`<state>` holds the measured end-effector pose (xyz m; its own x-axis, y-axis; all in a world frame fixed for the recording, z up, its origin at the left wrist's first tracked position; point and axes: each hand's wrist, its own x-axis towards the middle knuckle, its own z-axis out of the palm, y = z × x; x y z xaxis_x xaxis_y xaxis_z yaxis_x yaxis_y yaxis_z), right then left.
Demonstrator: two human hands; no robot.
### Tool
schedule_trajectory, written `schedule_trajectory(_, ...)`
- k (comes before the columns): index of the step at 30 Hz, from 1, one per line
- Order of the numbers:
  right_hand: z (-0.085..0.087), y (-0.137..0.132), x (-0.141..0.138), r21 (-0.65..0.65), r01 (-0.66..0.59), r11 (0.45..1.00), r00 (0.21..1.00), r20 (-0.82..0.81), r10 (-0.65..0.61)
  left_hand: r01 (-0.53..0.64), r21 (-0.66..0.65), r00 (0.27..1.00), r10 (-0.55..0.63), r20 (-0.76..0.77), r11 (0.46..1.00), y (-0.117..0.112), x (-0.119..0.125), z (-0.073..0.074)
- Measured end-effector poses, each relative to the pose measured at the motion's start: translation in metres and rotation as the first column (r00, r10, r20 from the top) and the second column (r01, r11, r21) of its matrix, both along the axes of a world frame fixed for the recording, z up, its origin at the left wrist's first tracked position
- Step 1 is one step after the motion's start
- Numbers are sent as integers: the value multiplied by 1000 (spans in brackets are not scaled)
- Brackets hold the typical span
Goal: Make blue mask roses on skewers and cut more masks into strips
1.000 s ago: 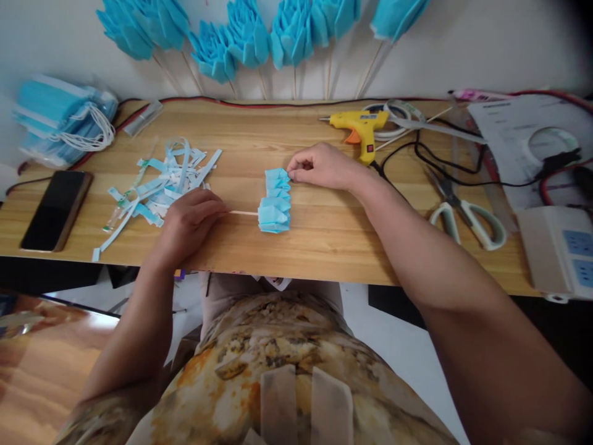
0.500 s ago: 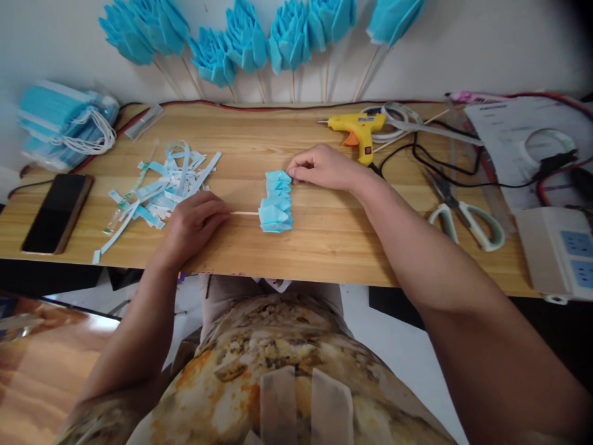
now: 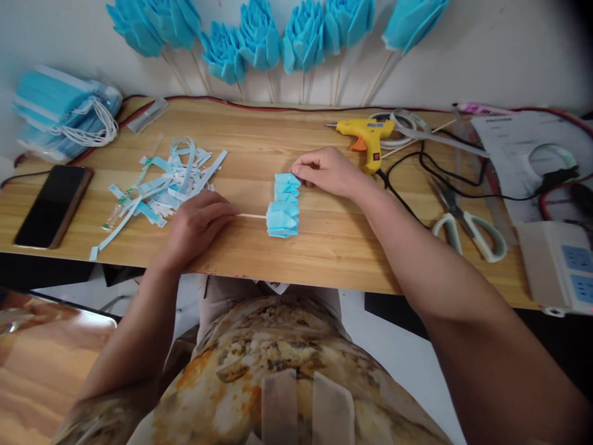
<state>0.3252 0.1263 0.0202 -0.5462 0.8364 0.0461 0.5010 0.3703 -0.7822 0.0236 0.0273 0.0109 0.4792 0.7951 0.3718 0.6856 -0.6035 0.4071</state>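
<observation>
A thin wooden stick [image 3: 251, 216] lies level above the table, its left end pinched in my left hand [image 3: 199, 225]. At the stick's right end sits a pleated light-blue strip [image 3: 283, 217], bunched around it at the lower part and stretching away toward the wall. My right hand [image 3: 327, 173] pinches the strip's upper right corner between thumb and fingertips. Left of my left hand is a heap of cut white and blue scraps [image 3: 178, 179].
Several blue fabric flowers [image 3: 303, 37] on sticks lean against the wall. A yellow glue gun [image 3: 370, 137], scissors [image 3: 463, 216] and a power strip [image 3: 542, 259] are on the right. A phone [image 3: 53, 207] and packed blue face masks [image 3: 65, 111] are on the left.
The view has shifted slightly, so the scene sits a little differently in it. Both hands keep their grips, and the strip and stick look nearly the same.
</observation>
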Motion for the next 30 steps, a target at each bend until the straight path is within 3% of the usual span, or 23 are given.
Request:
schedule_trajectory(8, -1, 1, 1, -11, -4, 1000, 1000, -17, 3, 2, 0, 1000, -2, -3, 1000, -1, 0, -1)
schedule_trajectory(17, 0, -3, -3, -55, -10, 998, 993, -122, 3, 78, 114, 995, -85, 50, 990, -3, -2, 3)
schedule_trajectory(30, -3, -3, -4, -56, -26, 998, 998, -64, 23, 56, 96, 997, -60, 41, 994, -1, -1, -2)
